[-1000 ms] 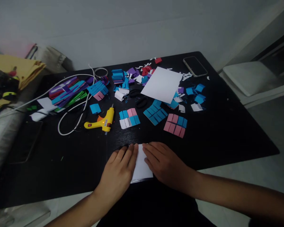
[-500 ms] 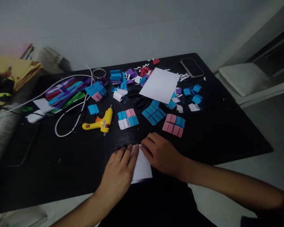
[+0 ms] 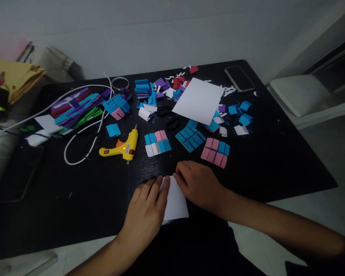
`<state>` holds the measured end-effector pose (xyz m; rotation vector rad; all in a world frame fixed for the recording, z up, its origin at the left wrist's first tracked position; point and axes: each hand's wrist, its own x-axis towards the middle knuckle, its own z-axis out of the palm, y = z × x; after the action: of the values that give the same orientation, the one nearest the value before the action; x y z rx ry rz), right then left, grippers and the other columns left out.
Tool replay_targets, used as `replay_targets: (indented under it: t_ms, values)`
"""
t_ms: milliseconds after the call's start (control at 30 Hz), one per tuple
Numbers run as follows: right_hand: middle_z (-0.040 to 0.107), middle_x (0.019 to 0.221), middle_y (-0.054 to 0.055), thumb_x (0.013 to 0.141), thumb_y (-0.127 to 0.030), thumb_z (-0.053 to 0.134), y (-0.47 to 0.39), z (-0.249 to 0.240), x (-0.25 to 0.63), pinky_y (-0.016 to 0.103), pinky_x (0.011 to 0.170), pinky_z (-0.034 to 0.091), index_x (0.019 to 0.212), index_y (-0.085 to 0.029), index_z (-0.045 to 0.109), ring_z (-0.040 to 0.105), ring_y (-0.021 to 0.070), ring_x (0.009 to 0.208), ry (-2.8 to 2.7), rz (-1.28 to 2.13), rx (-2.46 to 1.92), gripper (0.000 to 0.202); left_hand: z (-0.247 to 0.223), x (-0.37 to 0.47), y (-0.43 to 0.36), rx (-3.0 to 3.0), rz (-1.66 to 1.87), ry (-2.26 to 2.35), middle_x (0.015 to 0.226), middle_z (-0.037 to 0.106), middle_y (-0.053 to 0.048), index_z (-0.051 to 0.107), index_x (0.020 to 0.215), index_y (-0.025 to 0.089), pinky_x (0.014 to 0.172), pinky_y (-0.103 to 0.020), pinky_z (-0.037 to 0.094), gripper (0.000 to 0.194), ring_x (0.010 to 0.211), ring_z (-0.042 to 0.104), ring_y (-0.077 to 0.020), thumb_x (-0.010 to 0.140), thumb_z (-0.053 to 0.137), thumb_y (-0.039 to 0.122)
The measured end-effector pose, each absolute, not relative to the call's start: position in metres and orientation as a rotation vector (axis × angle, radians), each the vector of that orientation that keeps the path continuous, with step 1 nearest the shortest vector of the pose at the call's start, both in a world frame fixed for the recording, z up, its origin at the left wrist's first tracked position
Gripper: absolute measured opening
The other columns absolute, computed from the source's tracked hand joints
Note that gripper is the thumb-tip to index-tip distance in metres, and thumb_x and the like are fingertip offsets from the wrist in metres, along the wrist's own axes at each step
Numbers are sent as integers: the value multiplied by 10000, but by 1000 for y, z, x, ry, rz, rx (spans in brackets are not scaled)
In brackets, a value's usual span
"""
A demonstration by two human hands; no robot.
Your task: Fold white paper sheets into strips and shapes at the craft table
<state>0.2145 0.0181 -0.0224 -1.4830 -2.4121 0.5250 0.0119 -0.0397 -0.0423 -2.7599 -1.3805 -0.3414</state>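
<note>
A white paper sheet lies at the near edge of the black table. My left hand rests flat on its left part, fingers stretched out towards the top edge. My right hand has its fingers curled, with the fingertips at the sheet's upper right corner. Beyond the hands are three panels of folded paper pieces: a mixed one, a blue one and a pink and blue one. A yellow glue gun lies to their left.
Behind the panels, a larger white sheet covers part of the paper scraps and black scissors. A phone lies at the back right. Coloured strips and a white cable are at the left.
The view has shifted slightly, so most table items appear a little displaced. Both hands remain at the white sheet, in nearly the same pose.
</note>
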Motion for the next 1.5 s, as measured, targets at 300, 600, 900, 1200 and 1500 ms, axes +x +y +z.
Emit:
replay_targets:
  t_ms: [300, 600, 900, 1200, 1500]
  values:
    - [641, 758, 13, 971, -128, 573, 13, -21, 228, 290, 626, 409, 818, -178, 570, 595, 156, 683, -2313, 518, -1533, 161, -43, 13, -40, -2754, -348, -1369, 1297, 685, -192, 524, 1463, 45, 874, -469, 524, 542, 1109, 606, -329, 922, 539, 13]
    - [638, 759, 40, 989, -103, 523, 8, -26, 225, 307, 628, 422, 831, -156, 605, 574, 174, 675, -2369, 340, -1474, 186, -37, 15, -35, -2732, -541, -1402, 1206, 716, -174, 624, 1346, 48, 870, -416, 523, 369, 1090, 642, -290, 981, 601, 104]
    - [717, 1128, 177, 959, -20, 487, -13, -31, 217, 403, 826, 526, 1188, -35, 680, 639, 282, 1018, -2516, 227, -1042, 300, -33, 15, -35, -2700, -454, -1356, 1238, 725, -168, 630, 1351, 56, 908, -439, 502, 361, 1123, 644, -317, 1002, 558, 112]
    - [735, 1144, 184, 956, -22, 472, -16, -38, 218, 418, 856, 523, 1231, -13, 666, 644, 275, 989, -2584, 138, -1002, 337, -25, -1, -31, -2693, -484, -1413, 1242, 752, -141, 680, 1288, 60, 913, -437, 472, 345, 1141, 642, -325, 1018, 589, 255]
    - [693, 939, 128, 947, -78, 532, -15, -32, 207, 408, 737, 485, 1274, -24, 664, 592, 264, 837, -2590, 97, -1111, 357, -26, -2, -34, -2682, -456, -1381, 1264, 746, -146, 675, 1309, 69, 928, -430, 480, 344, 1156, 648, -317, 1022, 590, 238]
